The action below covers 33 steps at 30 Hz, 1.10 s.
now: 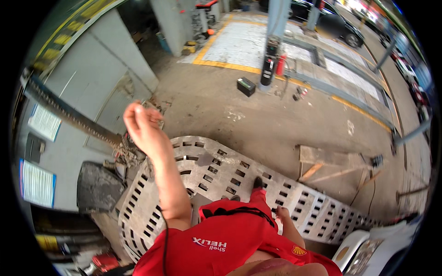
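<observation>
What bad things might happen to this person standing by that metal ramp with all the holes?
1. The foot stands on the slotted ramp; a toe might catch in a slot and cause a trip.
2. The left hand is raised near the long toothed bar; its teeth could scrape the knuckles.
3. A thin cord hangs along the left arm; it might snag on the ramp's edge.
</observation>
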### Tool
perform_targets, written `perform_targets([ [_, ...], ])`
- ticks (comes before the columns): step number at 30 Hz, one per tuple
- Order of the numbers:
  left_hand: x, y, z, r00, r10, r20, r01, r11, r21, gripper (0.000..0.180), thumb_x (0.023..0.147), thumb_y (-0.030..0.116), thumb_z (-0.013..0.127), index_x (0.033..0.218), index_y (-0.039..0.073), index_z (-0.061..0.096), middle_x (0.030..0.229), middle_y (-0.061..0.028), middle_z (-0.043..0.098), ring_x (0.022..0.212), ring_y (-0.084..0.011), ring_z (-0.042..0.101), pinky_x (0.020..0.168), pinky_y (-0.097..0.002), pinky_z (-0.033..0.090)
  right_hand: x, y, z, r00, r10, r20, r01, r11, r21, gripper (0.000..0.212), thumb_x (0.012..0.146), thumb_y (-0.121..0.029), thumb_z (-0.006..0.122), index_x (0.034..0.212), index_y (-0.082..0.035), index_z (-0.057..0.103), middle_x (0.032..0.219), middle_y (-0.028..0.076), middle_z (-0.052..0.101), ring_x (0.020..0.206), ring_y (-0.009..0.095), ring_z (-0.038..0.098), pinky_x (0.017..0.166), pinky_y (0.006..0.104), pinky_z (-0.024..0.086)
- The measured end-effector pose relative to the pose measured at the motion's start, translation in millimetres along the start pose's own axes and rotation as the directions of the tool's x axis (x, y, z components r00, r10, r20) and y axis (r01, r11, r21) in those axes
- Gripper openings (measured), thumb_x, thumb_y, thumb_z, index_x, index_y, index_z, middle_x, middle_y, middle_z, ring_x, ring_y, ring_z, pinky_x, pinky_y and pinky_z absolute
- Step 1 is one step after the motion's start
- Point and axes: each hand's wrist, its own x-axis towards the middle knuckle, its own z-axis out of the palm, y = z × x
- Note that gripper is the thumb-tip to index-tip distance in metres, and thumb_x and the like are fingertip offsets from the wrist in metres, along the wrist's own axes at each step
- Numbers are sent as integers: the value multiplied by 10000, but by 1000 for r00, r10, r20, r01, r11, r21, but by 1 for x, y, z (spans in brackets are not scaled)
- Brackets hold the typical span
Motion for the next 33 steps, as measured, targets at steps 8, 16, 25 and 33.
perform_targets([
  [8,38,201,-11,350,-383,855,-514,684,517,408,990,359,762,1189,13,677,1139,-105,653,904,-210,667,782,-362,555,63,-330,13,876,-409,254,439,895,-73,150,1016,-258,609,1014,-118,663,698,-46,541,567,72,489,498,255,420],
  [16,-55,278,27,127,-624,771,-376,689,619,411,1034,402,681,1259,59,690,1165,-96,675,961,-256,705,757,-354,578,94,-504,93,790,-403,462,534,822,-197,182,984,-319,684,1038,-148,652,791,-56,545,640,69,473,556,253,389],
  [25,-67,279,17,423,-596,683,-281,630,724,354,1025,359,708,1222,66,736,1119,-88,697,930,-228,714,714,-353,574,-48,-533,343,388,-325,862,752,653,-92,311,1076,-408,625,961,-119,623,771,-39,550,662,61,488,578,248,385],
  [33,-9,335,31,567,-521,638,-372,529,763,299,929,408,807,1163,223,784,1040,21,725,892,-128,699,686,-278,536,-250,-718,356,-83,-728,680,853,300,426,292,1115,-312,549,948,-75,585,810,-9,504,756,98,444,700,274,370],
])
